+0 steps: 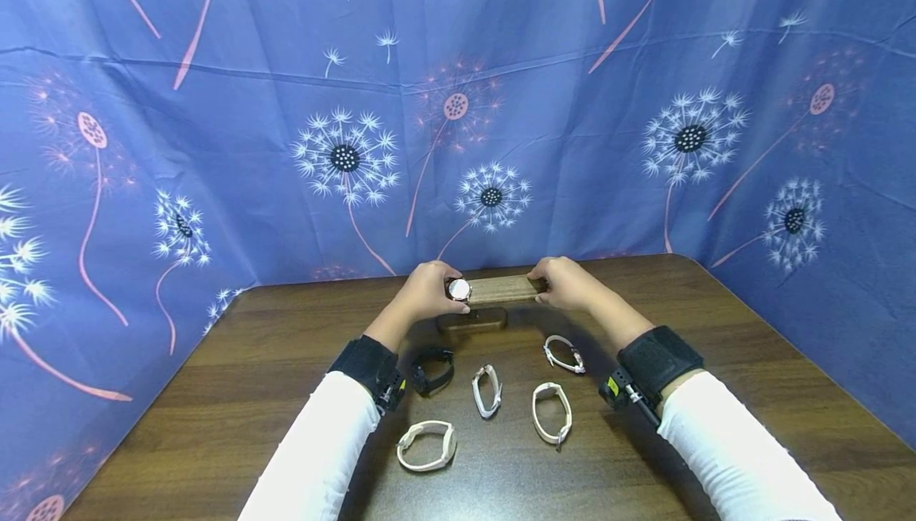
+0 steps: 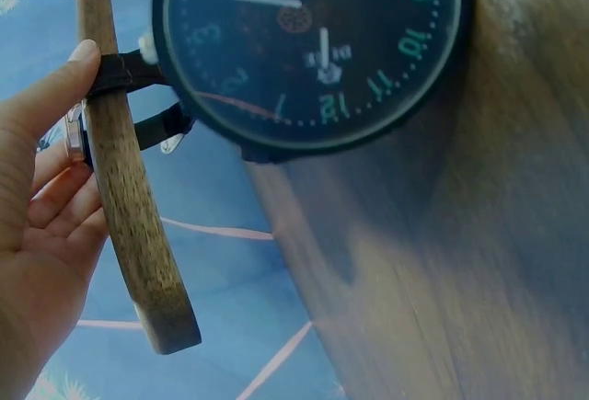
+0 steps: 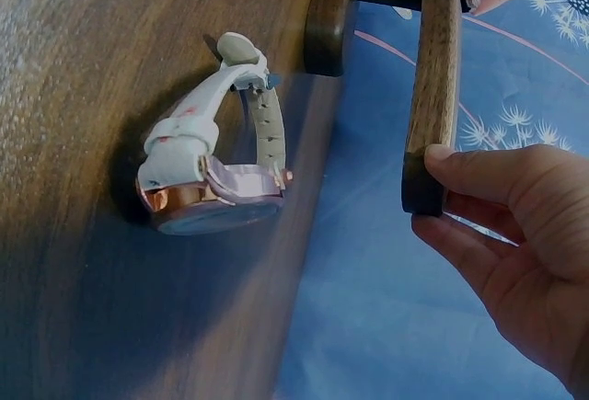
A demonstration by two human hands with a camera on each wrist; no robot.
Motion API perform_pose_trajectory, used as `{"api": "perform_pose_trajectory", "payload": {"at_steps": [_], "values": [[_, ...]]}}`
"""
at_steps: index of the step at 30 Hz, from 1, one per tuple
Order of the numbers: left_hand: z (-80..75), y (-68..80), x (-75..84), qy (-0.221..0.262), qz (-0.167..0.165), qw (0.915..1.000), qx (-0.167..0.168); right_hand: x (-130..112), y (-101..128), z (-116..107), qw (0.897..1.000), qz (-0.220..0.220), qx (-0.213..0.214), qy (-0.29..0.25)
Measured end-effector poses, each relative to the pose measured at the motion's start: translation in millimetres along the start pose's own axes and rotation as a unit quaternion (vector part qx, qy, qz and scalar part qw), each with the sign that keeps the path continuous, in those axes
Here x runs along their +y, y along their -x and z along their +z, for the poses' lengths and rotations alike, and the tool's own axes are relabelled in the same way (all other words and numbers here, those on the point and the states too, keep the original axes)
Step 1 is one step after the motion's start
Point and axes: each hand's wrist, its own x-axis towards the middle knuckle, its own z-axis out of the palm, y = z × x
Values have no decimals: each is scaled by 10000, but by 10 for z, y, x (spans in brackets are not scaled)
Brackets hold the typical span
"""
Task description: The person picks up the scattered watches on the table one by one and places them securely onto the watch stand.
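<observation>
My left hand (image 1: pixel 427 290) holds a dark-strapped watch (image 1: pixel 459 290) whose strap loops around a wooden bar (image 1: pixel 504 289). In the left wrist view the thumb presses the black strap (image 2: pixel 124 74) at the bar, with the fingers behind by the watch case. My right hand (image 1: pixel 567 284) pinches the bar's right end between thumb and fingers, also visible in the right wrist view. The bar stands on a short post above a dark wooden base (image 1: pixel 472 320). Left of the watch, the bar is hidden by the left hand.
Nearer on the brown table (image 1: pixel 286 394) lie a black watch (image 1: pixel 432 371), a small white watch (image 1: pixel 487 391), a white watch with a rose-gold case (image 3: pixel 212 152), a cream watch (image 1: pixel 551 414) and another cream watch (image 1: pixel 427 445). A blue dandelion-print cloth (image 1: pixel 565 139) hangs behind the table.
</observation>
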Motion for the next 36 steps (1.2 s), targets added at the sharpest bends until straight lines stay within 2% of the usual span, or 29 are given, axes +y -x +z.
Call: {"api": "perform_pose_trajectory", "payload": {"at_steps": [11,20,28,36], "values": [[4,-1,21,37,-29,10000,26,1,-5,-12,9999,-50,-49,79],[3,3,27,30,-140,9999,-49,-17,9,-25,9997,154,-165,-4],[-10,30,18,121,-83,9999,34,-22,33,-12,9999,114,-22,-76],[-151,117,23,346,-170,9992,143,2,190,-97,9992,31,308,-254]]}}
